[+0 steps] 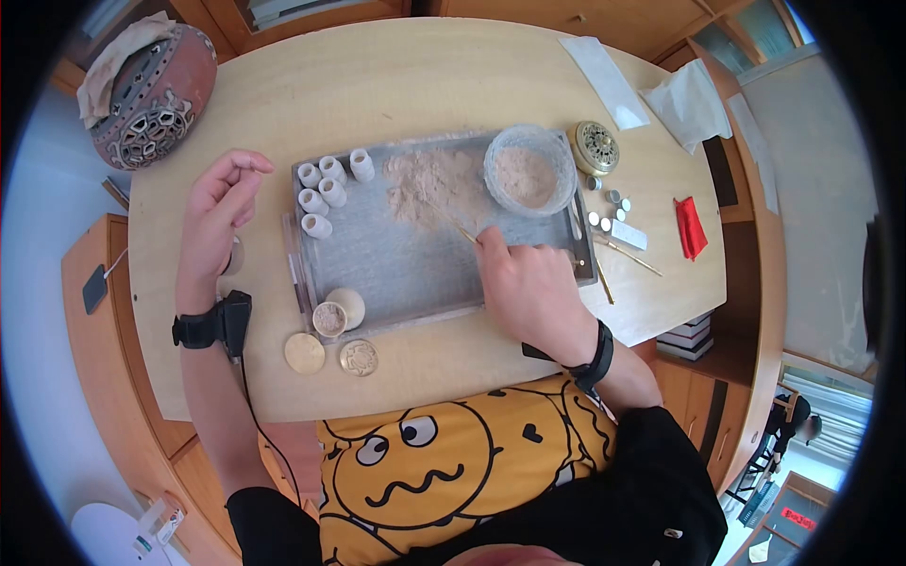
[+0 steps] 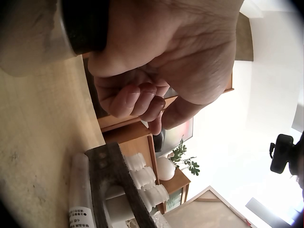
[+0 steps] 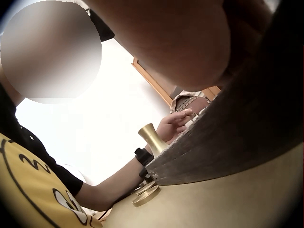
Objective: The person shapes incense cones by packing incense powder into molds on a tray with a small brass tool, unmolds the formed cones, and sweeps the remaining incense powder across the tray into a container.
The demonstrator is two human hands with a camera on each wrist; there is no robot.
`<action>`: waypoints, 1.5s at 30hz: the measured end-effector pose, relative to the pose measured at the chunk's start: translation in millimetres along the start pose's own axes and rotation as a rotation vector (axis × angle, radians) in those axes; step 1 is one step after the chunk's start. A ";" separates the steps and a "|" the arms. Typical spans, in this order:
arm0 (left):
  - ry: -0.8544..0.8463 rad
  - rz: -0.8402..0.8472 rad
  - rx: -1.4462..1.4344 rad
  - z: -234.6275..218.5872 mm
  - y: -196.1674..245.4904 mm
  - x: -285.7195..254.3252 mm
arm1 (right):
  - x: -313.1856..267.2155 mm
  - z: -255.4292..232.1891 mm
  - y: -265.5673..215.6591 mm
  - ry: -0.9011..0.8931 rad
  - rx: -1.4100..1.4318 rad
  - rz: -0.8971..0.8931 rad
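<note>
My right hand point(image 1: 533, 288) is over the right part of a grey tray point(image 1: 377, 264) and pinches a thin gold-coloured stick point(image 1: 458, 224). The stick's far end reaches into loose tan powder point(image 1: 425, 179) heaped on the tray. A clear bowl point(image 1: 490, 184) of the same powder stands at the tray's back right corner. Off the tray's left side, my left hand point(image 1: 222, 212) is raised, its fingers loosely bent and holding nothing; the left wrist view shows its palm point(image 2: 190, 52). Nearest to it are several small white bottles point(image 1: 331, 192) standing uncapped in the tray's corner.
A flared gold container point(image 1: 345, 304) with powder stands at the tray's front left, two round gold lids point(image 1: 304, 354) before it. A pierced brass burner point(image 1: 596, 148), small tins, gold tools point(image 1: 630, 257) and a red pouch point(image 1: 690, 229) lie right. A carved pot point(image 1: 151, 104) stands back left.
</note>
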State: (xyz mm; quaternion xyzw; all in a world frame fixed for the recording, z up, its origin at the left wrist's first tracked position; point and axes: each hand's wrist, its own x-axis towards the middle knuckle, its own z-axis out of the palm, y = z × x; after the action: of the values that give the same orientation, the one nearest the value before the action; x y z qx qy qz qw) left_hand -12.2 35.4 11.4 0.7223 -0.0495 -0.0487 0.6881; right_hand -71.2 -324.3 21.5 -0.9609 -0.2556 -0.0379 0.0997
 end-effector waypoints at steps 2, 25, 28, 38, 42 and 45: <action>0.015 0.001 0.013 0.3 0.5 1.1 | -0.2 -3.0 -0.1 0.010 0.006 0.015; -0.020 0.010 0.010 0.1 1.3 0.0 | -38.4 -44.7 21.4 0.057 0.249 0.104; -0.012 0.009 0.016 1.4 2.8 -0.2 | -29.1 -36.5 15.1 -0.101 0.040 0.054; -0.002 0.003 0.005 0.7 2.2 0.1 | 5.7 -0.5 10.4 -0.057 -0.056 0.024; 0.006 -0.006 0.004 0.7 1.5 0.3 | 6.5 -5.7 6.3 -0.029 -0.040 0.029; -0.013 0.000 -0.009 -1.3 -0.1 0.6 | 2.2 -15.2 3.6 -0.021 -0.012 0.058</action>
State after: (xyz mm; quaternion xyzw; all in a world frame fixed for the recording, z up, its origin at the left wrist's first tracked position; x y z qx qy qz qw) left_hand -11.5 36.6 11.4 0.7189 -0.0537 -0.0535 0.6910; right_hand -67.9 -329.5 36.0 -0.9688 -0.2286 -0.0262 0.0923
